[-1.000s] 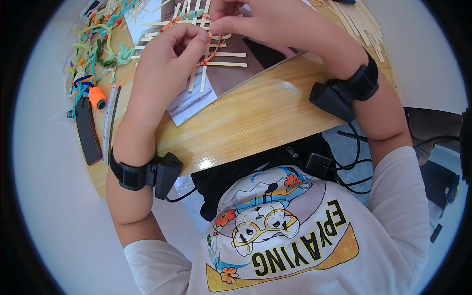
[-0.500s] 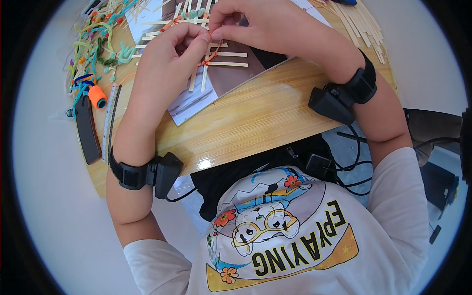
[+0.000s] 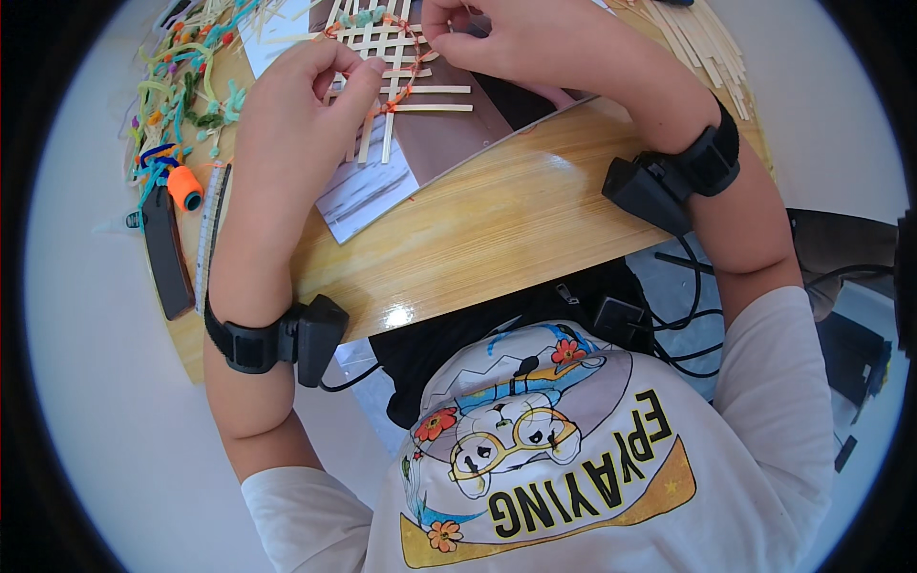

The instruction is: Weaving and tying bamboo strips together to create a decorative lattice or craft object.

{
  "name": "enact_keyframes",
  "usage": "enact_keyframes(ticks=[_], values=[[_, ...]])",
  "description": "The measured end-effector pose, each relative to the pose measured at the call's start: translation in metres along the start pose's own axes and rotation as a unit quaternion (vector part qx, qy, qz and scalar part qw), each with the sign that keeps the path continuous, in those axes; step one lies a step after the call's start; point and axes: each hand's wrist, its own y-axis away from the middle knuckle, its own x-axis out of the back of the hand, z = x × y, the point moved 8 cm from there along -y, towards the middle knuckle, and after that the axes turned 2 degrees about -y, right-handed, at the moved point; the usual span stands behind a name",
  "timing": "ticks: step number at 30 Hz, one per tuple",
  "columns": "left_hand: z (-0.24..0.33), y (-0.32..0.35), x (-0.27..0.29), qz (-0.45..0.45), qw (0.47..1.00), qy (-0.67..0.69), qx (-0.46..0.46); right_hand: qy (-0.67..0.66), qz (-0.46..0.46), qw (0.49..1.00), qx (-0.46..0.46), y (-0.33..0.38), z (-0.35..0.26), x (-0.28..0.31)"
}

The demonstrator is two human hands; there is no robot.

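Observation:
A woven lattice of pale bamboo strips (image 3: 387, 48) lies at the top of the view. A rough ring of orange cord (image 3: 416, 67) runs over it, with a light green fuzzy piece at the far side. My left hand (image 3: 301, 110) is closed at the lattice's left part, thumb and forefinger over the strips; its other fingers are curled underneath and partly hidden. Just off the lattice's right edge, my right hand (image 3: 501, 38) is pinched with fingertips together. Whatever it pinches is too small to make out.
Beneath the lattice lies a printed sheet or board (image 3: 368, 201). To the left are an orange thread spool (image 3: 185, 189), a dark long object (image 3: 167, 253), a ruler (image 3: 208, 224) and tangled coloured fuzzy cords (image 3: 186, 91). Loose bamboo strips (image 3: 702, 53) lie at the far right.
My hands have moved apart: the right has drawn up and away from the ring's edge, the left has shifted a little left. The lattice has shifted slightly left and up.

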Motion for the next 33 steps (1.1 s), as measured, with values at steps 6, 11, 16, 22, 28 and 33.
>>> enact_keyframes(ticks=[6,11,16,22,28,33], values=[[0.001,0.000,-0.001,-0.001,0.999,-0.039,-0.036,0.033,-0.021,0.999,0.000,0.002,0.000,-0.002],[0.002,0.002,-0.004,-0.026,0.999,-0.034,-0.002,0.037,-0.037,0.999,-0.010,0.003,-0.002,-0.004],[0.003,0.001,-0.007,-0.028,0.999,-0.019,-0.031,0.026,-0.060,0.998,-0.017,0.005,-0.003,-0.006],[0.003,0.001,-0.006,-0.042,0.998,-0.026,-0.030,0.039,-0.039,0.998,0.011,0.002,-0.006,-0.003],[0.005,0.006,-0.010,-0.045,0.998,-0.026,-0.035,-0.148,-0.081,0.984,-0.054,-0.001,-0.008,-0.015],[0.009,0.006,-0.010,-0.061,0.998,-0.017,-0.031,-0.313,-0.085,0.945,-0.051,0.001,0.001,-0.028]])
